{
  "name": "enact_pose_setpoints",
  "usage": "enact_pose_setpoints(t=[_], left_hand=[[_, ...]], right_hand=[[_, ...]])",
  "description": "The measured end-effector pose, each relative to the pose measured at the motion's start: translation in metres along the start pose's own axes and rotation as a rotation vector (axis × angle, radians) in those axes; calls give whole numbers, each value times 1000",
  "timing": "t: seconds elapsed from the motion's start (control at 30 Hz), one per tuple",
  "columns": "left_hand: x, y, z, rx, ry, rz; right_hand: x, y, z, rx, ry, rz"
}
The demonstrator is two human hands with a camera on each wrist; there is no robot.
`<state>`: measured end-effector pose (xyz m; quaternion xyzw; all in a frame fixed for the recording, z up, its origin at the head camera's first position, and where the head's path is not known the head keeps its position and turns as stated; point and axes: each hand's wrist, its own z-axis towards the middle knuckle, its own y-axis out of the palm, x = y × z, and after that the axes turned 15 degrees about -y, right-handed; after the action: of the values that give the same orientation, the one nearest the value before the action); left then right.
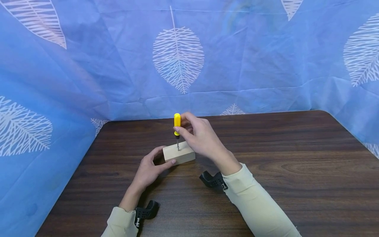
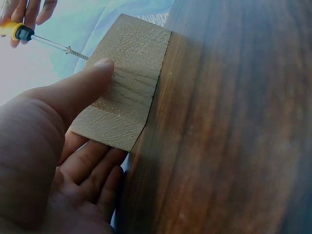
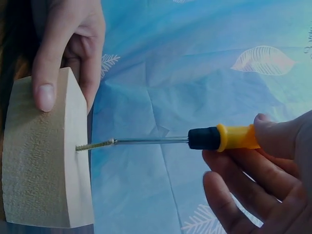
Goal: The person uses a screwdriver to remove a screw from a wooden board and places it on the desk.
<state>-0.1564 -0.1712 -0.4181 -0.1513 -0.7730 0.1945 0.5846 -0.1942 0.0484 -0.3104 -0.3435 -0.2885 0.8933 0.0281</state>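
A pale wooden block point(image 1: 182, 156) lies on the table, and my left hand point(image 1: 149, 168) grips its left end, thumb on the near side and fingers behind. From the block's top face stands a screw point(image 3: 95, 146), its threads largely exposed. The tip of a yellow and black screwdriver point(image 1: 177, 123) meets the screw head; in the right wrist view shaft and screw form a slight angle. My right hand point(image 1: 202, 133) pinches the yellow handle between thumb and fingers, above the block. In the left wrist view the thumb covers part of the block's side.
The dark wood-grained table point(image 1: 281, 158) reaches back to a blue cloth point(image 1: 251, 65) with white leaf prints, which hangs behind and at both sides. A black wrist mount point(image 1: 211, 179) sits at the right cuff, and another black mount point(image 1: 148, 210) at the left.
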Motion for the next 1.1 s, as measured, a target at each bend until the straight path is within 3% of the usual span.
enact_pose_setpoints(t=[0.23, 0.6, 0.9, 1.1], left_hand=[[0, 0, 1, 6, 1, 4], [1, 0, 2, -3, 7, -8], [-1, 0, 2, 3, 2, -6], [-2, 0, 3, -3, 21, -1]], right_hand=[[-1, 4, 1, 12, 27, 0], [-2, 5, 1, -7, -25, -54], [0, 7, -1, 50, 5, -33], [1, 7, -1, 80, -33, -51]])
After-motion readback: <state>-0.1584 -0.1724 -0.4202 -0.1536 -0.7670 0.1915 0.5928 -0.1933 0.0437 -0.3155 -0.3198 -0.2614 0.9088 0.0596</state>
